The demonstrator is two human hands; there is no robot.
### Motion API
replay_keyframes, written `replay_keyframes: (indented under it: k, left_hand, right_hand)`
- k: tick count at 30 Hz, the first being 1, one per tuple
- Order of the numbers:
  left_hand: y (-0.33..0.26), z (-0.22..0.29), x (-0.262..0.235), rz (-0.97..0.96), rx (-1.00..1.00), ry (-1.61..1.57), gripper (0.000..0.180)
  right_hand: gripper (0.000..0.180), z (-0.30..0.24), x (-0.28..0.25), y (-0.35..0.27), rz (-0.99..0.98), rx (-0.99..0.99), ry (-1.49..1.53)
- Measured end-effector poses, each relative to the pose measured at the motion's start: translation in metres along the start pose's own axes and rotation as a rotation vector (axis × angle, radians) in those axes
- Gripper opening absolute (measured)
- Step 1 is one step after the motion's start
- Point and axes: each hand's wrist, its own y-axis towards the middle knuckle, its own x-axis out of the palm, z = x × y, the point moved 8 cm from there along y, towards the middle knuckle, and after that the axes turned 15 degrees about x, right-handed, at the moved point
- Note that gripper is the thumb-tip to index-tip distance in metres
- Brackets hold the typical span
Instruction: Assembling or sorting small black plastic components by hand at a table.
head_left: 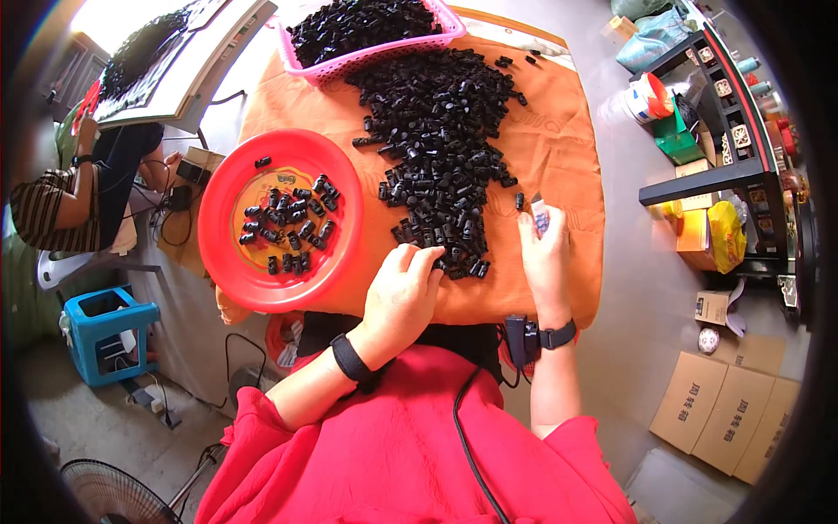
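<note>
Left hand [400,293] palm-down on the near edge of the heap of small black plastic pieces [441,148], fingers curled into the pile; whether any piece is pinched, cannot tell. Right hand [543,253] upright just right of the heap, fingers closed around a small pale object [539,212] at the fingertips. Heap spread over orange cloth [559,157]; red round tray [278,218] with a few sorted pieces to the left, pink basket [371,54] of more pieces at the far edge.

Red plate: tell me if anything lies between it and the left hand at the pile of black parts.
Nothing visible does. The left hand rests on the near edge of the pile of black parts; the red plate sits just to its left, with only bare orange cloth between them.
</note>
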Motion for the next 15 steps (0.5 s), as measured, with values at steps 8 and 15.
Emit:
replay_keyframes:
  k: [8, 15]
  left_hand:
    - [-0.013, -0.015, -0.011, 0.017, -0.081, 0.0, 0.032]
    - [-0.021, -0.023, -0.015, 0.057, -0.075, -0.001, 0.029]
  right_hand:
    - [0.027, -0.017, 0.021, 0.016, 0.062, -0.065, -0.377]
    - [0.016, -0.036, 0.018, -0.001, 0.016, -0.269, -0.188]
